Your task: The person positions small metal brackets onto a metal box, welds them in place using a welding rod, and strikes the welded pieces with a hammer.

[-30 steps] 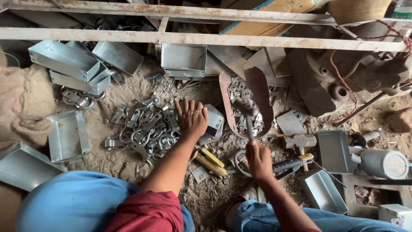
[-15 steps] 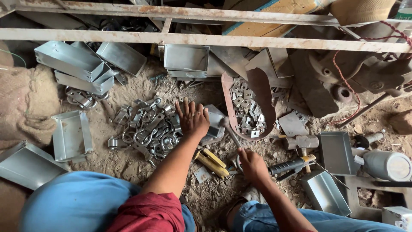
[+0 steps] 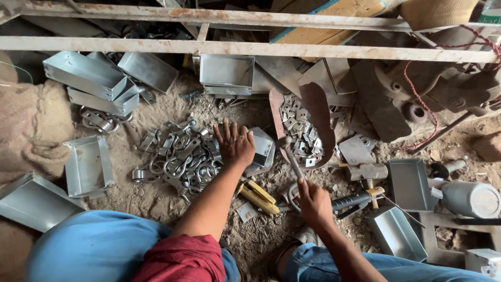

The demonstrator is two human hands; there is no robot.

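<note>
Sandy, littered ground (image 3: 156, 109) is spreading out under a rusty steel frame (image 3: 250, 47) in the head view, and the person is sitting low on it with blue-clad knees at the bottom of the picture.

Their left hand (image 3: 235, 145) is lying flat with fingers spread, gripping nothing, pressing down on a small folded grey sheet-metal box (image 3: 263, 151) that is resting on the dirt. Just to the left of it, a loose heap of galvanised U-shaped clamps (image 3: 177, 156) is sprawling over the sand, touching the box's edge.

Their right hand (image 3: 313, 201) is clenching the handle of a dark-headed metal hammer (image 3: 290, 155), which is pointing up and away from the person, its head hanging just right of the box and near the rim of a curved rusty pan (image 3: 321, 112) that is holding small square metal plates (image 3: 297, 128).

Between the two arms, yellow-handled pliers (image 3: 258, 197) are lying on the ground. To the right, a second hammer with a black grip (image 3: 360, 198) is lying beside open grey metal trays (image 3: 409, 185). More such trays (image 3: 86, 78) are stacking up at the upper left, and a burlap sack (image 3: 31, 125) is slumping at the far left.
</note>
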